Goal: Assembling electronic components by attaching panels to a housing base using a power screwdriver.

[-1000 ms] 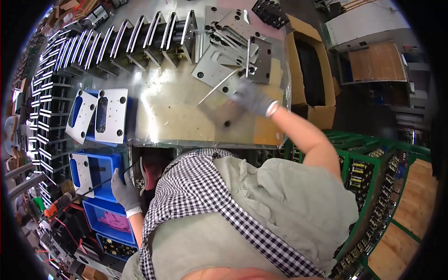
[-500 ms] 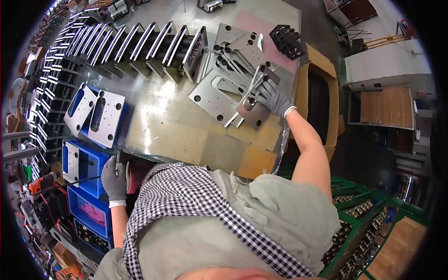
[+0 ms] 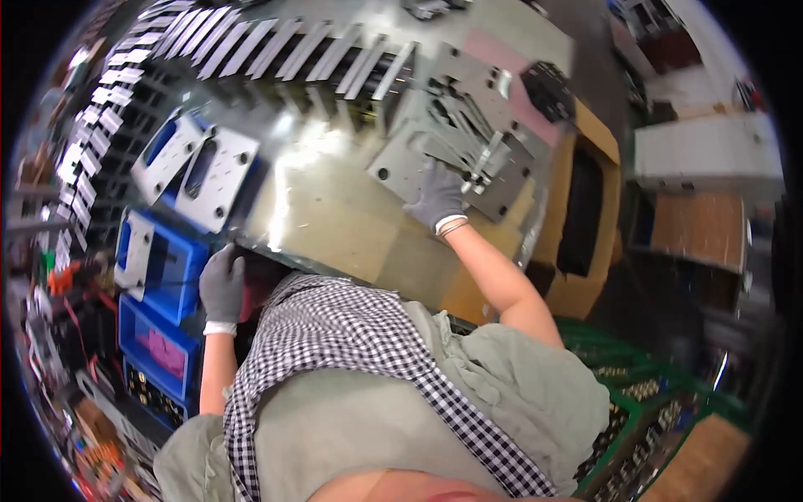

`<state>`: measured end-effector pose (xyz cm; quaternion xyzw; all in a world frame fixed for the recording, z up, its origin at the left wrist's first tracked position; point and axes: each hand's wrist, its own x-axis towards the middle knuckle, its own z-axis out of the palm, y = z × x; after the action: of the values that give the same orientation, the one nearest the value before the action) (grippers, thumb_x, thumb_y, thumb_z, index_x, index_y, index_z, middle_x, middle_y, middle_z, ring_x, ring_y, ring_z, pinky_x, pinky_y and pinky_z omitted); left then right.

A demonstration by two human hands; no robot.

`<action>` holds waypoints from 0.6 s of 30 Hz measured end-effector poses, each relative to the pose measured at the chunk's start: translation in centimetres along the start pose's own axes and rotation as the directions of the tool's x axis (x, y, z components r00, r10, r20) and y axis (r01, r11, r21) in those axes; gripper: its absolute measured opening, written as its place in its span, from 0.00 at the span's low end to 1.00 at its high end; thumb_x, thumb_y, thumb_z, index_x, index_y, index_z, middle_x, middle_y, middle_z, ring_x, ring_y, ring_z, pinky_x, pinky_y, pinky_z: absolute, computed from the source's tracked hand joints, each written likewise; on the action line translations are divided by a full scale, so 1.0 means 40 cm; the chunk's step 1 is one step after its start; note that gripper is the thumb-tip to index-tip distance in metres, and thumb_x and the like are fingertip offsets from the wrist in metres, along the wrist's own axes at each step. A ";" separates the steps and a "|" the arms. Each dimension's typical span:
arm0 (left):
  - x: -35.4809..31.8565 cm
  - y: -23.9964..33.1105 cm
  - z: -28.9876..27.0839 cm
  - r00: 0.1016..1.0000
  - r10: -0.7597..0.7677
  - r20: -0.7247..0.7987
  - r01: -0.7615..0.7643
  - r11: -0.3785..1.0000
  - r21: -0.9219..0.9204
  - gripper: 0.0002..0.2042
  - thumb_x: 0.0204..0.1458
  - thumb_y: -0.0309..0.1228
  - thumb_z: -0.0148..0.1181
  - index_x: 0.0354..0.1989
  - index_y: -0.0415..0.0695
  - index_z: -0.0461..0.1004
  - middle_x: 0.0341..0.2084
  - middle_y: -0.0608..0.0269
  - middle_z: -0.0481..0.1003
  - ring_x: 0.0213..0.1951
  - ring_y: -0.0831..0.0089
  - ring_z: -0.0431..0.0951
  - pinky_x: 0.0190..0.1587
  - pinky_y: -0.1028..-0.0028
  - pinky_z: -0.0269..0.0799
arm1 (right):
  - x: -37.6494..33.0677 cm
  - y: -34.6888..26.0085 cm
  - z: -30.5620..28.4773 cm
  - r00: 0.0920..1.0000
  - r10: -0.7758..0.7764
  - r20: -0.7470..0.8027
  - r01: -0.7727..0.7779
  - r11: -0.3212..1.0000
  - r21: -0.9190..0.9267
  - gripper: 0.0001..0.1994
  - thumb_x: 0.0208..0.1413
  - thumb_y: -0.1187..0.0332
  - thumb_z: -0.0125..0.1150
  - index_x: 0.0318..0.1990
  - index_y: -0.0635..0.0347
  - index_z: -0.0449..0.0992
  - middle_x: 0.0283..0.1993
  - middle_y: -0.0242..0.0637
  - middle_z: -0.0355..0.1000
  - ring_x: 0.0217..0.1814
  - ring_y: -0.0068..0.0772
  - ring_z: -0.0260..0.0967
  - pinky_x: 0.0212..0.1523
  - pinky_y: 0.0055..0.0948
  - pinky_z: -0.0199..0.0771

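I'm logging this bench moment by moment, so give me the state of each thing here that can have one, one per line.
Right hand, grey glove: fingers resting on the pile of flat grey metal plates, grip unclear.
Left hand, grey glove: at the near edge of the shiny metal table, grip unclear.
Pile of plates: lying flat, overlapping.
Row of grey metal plates: standing on edge.
Blue plastic bins: open-topped, light metal plates on their tops.

Single head-worn fisheye view, looking steeply down, close over metal worktable point(image 3: 335, 217), rim edges bent
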<state>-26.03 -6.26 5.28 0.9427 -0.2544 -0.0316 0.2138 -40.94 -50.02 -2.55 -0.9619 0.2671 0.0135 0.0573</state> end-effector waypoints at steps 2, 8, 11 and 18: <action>-0.014 -0.007 -0.018 0.999 -0.044 -0.027 0.043 0.998 -0.037 0.15 0.55 0.34 0.59 0.47 0.40 0.78 0.44 0.49 0.80 0.48 0.53 0.79 0.52 0.60 0.73 | 0.050 -0.052 0.039 0.975 0.063 0.213 -0.067 0.998 0.010 0.56 0.41 0.46 0.67 0.73 0.70 0.45 0.73 0.63 0.50 0.76 0.66 0.45 0.75 0.56 0.39; -0.119 -0.082 -0.089 0.971 -0.186 -0.151 0.184 0.983 -0.026 0.15 0.54 0.35 0.61 0.48 0.41 0.78 0.40 0.52 0.80 0.43 0.53 0.80 0.47 0.59 0.75 | 0.079 -0.059 -0.002 0.997 -0.082 -0.008 0.082 0.997 -0.004 0.53 0.35 0.56 0.72 0.71 0.65 0.54 0.67 0.60 0.62 0.68 0.58 0.61 0.67 0.45 0.63; -0.185 -0.127 -0.101 0.932 -0.312 -0.185 0.308 0.950 -0.049 0.17 0.54 0.35 0.61 0.50 0.41 0.77 0.43 0.51 0.79 0.46 0.53 0.79 0.49 0.60 0.74 | 0.074 -0.046 -0.084 0.993 -0.104 -0.063 0.120 0.930 0.346 0.52 0.36 0.60 0.75 0.71 0.67 0.55 0.66 0.58 0.65 0.67 0.55 0.63 0.66 0.41 0.64; -0.226 -0.233 -0.106 0.598 -0.727 -0.339 0.460 0.657 -0.597 0.34 0.55 0.37 0.63 0.69 0.38 0.59 0.57 0.43 0.72 0.58 0.53 0.75 0.60 0.63 0.70 | 0.094 -0.226 -0.258 0.886 -0.449 0.114 -0.260 -0.279 0.924 0.42 0.49 0.63 0.66 0.71 0.64 0.53 0.66 0.51 0.64 0.66 0.54 0.65 0.64 0.54 0.68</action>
<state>-28.84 7.08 4.77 0.8610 0.1732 0.1124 0.4649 -33.09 -45.46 8.41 -0.5102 0.0655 0.0047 0.8576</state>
